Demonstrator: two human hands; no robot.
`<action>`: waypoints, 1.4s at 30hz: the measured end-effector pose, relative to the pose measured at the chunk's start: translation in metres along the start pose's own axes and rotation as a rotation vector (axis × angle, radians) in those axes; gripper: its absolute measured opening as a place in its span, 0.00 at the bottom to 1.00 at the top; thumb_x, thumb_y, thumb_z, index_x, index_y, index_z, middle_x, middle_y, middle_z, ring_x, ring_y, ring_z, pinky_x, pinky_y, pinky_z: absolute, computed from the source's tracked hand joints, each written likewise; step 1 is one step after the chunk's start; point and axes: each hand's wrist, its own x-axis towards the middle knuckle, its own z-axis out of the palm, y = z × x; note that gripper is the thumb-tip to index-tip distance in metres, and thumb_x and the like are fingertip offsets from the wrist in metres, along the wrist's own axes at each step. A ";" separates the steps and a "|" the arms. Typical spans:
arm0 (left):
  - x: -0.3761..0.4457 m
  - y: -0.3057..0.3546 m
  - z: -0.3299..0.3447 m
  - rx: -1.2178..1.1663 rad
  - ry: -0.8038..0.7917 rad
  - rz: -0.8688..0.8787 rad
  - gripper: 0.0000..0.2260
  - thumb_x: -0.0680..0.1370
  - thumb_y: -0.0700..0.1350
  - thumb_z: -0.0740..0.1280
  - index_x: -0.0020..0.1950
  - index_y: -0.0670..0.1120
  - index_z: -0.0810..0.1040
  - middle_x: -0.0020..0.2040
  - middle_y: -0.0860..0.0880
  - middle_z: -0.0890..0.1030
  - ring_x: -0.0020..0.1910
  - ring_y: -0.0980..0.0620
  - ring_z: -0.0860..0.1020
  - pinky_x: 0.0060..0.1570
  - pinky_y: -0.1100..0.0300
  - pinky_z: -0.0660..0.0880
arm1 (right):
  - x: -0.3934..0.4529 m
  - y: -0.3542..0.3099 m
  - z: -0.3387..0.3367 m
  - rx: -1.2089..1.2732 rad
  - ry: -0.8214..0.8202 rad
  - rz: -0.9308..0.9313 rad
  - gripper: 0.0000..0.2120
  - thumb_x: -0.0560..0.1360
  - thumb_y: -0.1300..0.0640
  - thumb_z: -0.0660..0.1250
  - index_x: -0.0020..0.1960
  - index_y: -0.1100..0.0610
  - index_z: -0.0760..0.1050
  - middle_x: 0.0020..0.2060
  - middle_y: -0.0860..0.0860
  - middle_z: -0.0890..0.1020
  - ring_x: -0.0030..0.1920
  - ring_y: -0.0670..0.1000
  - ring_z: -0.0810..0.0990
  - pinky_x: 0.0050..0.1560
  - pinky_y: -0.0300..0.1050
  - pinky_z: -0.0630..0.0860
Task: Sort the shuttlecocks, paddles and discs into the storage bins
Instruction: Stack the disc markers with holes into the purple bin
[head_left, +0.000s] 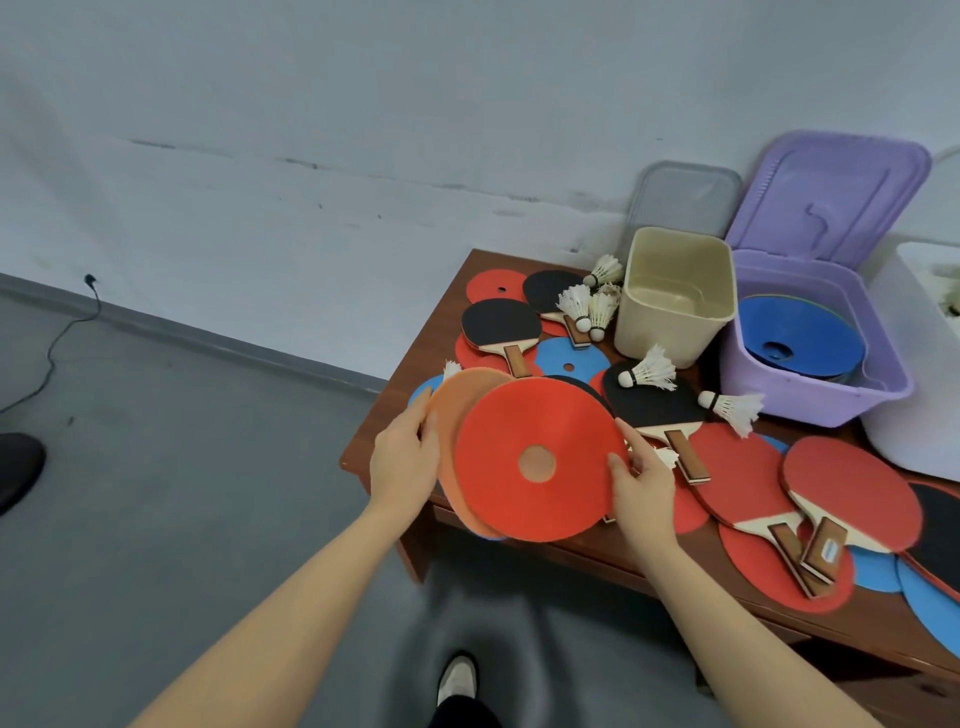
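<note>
I hold a small stack of discs above the table's left corner. On top is a red disc (540, 460) with a centre hole, and a paler orange disc (449, 415) sticks out behind it on the left. My left hand (402, 460) grips the stack's left edge. My right hand (641, 486) pinches the red disc's right edge. Paddles (501, 327) with black and red faces, white shuttlecocks (649, 371) and more red and blue discs (569, 358) lie scattered on the brown table (675, 577).
At the back stand an empty beige bin (675, 299), a purple bin (810, 384) with its lid up and blue discs inside, and a white bin (919, 374) at the right edge. My shoe (457, 678) is on the grey floor. A cable (52, 353) runs along the wall.
</note>
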 end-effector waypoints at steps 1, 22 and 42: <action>0.002 0.003 0.003 -0.006 -0.006 0.003 0.16 0.81 0.48 0.58 0.69 0.55 0.71 0.48 0.59 0.77 0.42 0.62 0.73 0.50 0.62 0.67 | 0.003 -0.003 0.002 -0.002 -0.007 -0.010 0.20 0.78 0.64 0.60 0.67 0.49 0.70 0.52 0.45 0.78 0.46 0.39 0.76 0.43 0.29 0.72; 0.156 0.092 0.109 -0.342 -0.280 0.225 0.13 0.80 0.48 0.61 0.65 0.54 0.75 0.55 0.65 0.76 0.54 0.66 0.75 0.49 0.78 0.69 | 0.141 -0.049 -0.024 0.002 0.265 -0.134 0.19 0.76 0.59 0.64 0.65 0.49 0.69 0.58 0.47 0.75 0.57 0.47 0.75 0.58 0.42 0.73; 0.171 0.256 0.377 -0.110 -0.393 0.388 0.17 0.77 0.42 0.62 0.66 0.51 0.70 0.53 0.51 0.80 0.51 0.49 0.77 0.49 0.56 0.72 | 0.325 -0.032 -0.256 -0.245 0.428 -0.225 0.20 0.73 0.60 0.62 0.65 0.57 0.73 0.58 0.53 0.79 0.57 0.51 0.76 0.58 0.41 0.68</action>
